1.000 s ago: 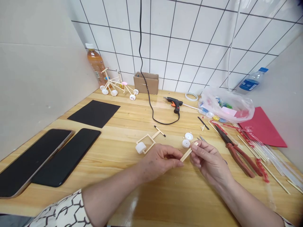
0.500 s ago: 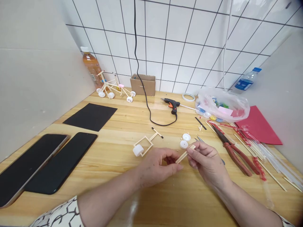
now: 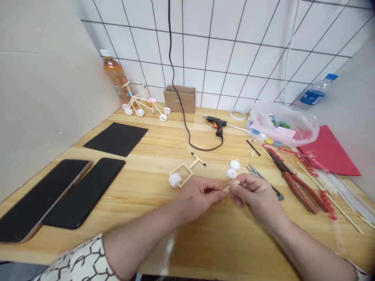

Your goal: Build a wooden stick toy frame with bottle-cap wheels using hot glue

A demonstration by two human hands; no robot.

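The left hand has its thumb and forefinger pinched together on one end of a short stick. The right hand pinches the other end, its remaining fingers curled under. The one stick spans the gap between the two hands, just above the table.

Just beyond the fingers lie two white caps, side by side. Left of them is one stick frame with a white wheel on it. One pair of snips lies beside the right hand and one pair of red pliers lies further right.

Further back are one glue gun, one tape roll, one bag, one box and one stick model. Two bottles stand at the wall. Two phones lie at the left.
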